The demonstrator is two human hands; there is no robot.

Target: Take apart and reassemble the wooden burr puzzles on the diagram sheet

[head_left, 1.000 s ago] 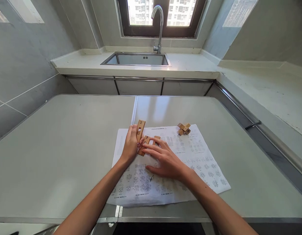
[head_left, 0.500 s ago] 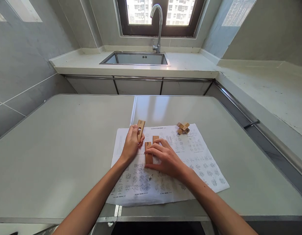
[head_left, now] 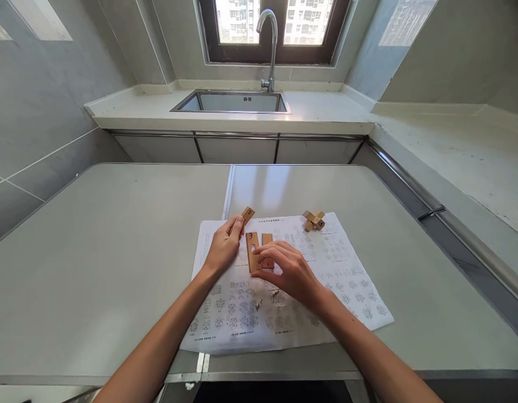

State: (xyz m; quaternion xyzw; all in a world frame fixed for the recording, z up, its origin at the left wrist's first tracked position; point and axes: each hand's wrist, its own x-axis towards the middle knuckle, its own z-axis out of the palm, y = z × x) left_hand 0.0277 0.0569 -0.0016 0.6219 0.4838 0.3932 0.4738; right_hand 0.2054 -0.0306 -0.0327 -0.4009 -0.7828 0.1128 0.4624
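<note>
A wooden puzzle piece marked 2 [head_left: 248, 214] is pinched in my left hand [head_left: 226, 242], its numbered end sticking out above the thumb. My right hand [head_left: 287, 268] grips a flat wooden piece marked 3 [head_left: 251, 246] by its right edge and lower end; a slot shows in its middle. Just right of it a wooden piece marked 1 [head_left: 267, 239] lies on the printed sheet [head_left: 242, 330], partly covered by my right fingers. Farther right, a small assembled wooden puzzle of crossed bars [head_left: 314, 220] rests near the sheet's top edge.
Under the sheet is a pale folding table [head_left: 116, 268] with a seam down its middle. Small dark scraps [head_left: 258, 305] lie on the paper. Behind the table stand a white counter [head_left: 321, 106], a sink [head_left: 238, 102] and a tap [head_left: 272, 50].
My right hand has moved the piece marked 3 a little up and left. My left hand has tilted the piece marked 2 to the right. The piece marked 1 is more exposed.
</note>
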